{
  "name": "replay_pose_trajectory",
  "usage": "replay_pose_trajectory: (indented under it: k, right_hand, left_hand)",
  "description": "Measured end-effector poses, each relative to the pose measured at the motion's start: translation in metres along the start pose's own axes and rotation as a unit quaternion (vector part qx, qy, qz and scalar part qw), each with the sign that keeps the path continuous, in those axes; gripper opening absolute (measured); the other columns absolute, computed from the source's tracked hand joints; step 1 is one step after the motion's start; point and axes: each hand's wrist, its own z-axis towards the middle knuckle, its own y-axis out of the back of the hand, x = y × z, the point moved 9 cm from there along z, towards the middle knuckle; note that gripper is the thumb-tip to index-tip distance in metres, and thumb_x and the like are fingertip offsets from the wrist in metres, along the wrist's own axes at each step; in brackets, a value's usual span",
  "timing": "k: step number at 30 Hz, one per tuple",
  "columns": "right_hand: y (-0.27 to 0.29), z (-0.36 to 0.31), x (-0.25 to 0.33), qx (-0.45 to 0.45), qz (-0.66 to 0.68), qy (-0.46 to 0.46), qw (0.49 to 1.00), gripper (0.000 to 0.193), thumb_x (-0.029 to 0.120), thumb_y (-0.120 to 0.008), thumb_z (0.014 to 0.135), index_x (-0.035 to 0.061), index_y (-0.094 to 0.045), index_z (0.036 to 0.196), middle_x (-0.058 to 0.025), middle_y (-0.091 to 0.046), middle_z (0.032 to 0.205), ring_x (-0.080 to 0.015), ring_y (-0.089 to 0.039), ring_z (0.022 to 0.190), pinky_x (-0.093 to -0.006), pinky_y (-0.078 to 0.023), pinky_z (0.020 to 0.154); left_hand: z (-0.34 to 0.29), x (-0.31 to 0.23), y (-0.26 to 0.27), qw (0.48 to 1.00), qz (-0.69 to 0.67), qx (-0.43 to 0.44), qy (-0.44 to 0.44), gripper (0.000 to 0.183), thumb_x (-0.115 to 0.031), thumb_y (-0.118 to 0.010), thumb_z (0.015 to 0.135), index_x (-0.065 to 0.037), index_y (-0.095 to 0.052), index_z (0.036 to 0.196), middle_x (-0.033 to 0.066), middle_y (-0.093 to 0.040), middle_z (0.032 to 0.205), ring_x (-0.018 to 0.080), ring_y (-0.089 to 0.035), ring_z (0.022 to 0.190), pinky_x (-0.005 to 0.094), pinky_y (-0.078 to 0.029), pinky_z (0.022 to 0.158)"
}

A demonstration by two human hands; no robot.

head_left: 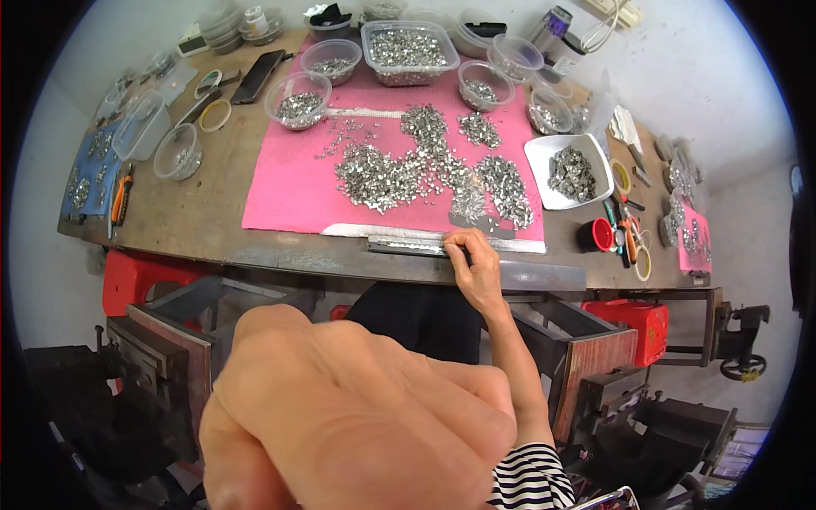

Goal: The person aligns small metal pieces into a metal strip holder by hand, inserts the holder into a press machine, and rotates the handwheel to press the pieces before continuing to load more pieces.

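My left hand (357,399) is raised very close to the head view and fills its lower middle. Its fingers are curled, and whatever they may hold is hidden. At the table's near edge my right hand (478,270) has thumb and forefinger pinched together beside the right end of a narrow dark strip (399,247), which carries a row of small silvery bits. Anything in that pinch is too small to make out. Just beyond lies a pink mat (289,191) with loose heaps of small shiny metal pieces (374,178), one heap (469,204) close to my right fingertips.
Clear tubs of metal pieces, including a large rectangular one (408,75), line the mat's far side. Right of it stand a white square dish (544,170), a red-and-black cup (602,235) and pliers (630,234). A phone (257,76) lies far left. Red stools (650,331) stand below.
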Motion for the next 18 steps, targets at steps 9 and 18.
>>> replay_pose_trajectory:
  k: [9,18]
  right_hand:
    - [-0.003,0.000,0.021,0.002,-0.089,0.100,0.991,0.011,-0.003,-0.066,0.088,0.0013,-0.058,0.095,-0.0127,-0.062,0.092,-0.0328,-0.060,0.086,-0.0422,-0.046,0.079]
    - [-0.006,0.003,0.035,0.025,-0.161,0.136,0.977,0.015,-0.005,-0.067,0.085,0.0009,-0.059,0.096,-0.0135,-0.061,0.095,-0.0327,-0.059,0.087,-0.0425,-0.046,0.079]
  left_hand:
    - [0.003,-0.001,0.000,0.998,0.061,0.011,0.005,0.051,-0.050,-0.045,0.105,-0.013,-0.073,0.083,0.0068,-0.065,0.069,0.0174,-0.050,0.058,0.0388,-0.039,0.071]
    - [-0.008,-0.005,-0.002,0.996,0.083,-0.014,-0.005,0.055,-0.044,-0.035,0.109,-0.012,-0.072,0.083,0.0098,-0.066,0.070,0.0179,-0.052,0.057,0.0403,-0.041,0.076]
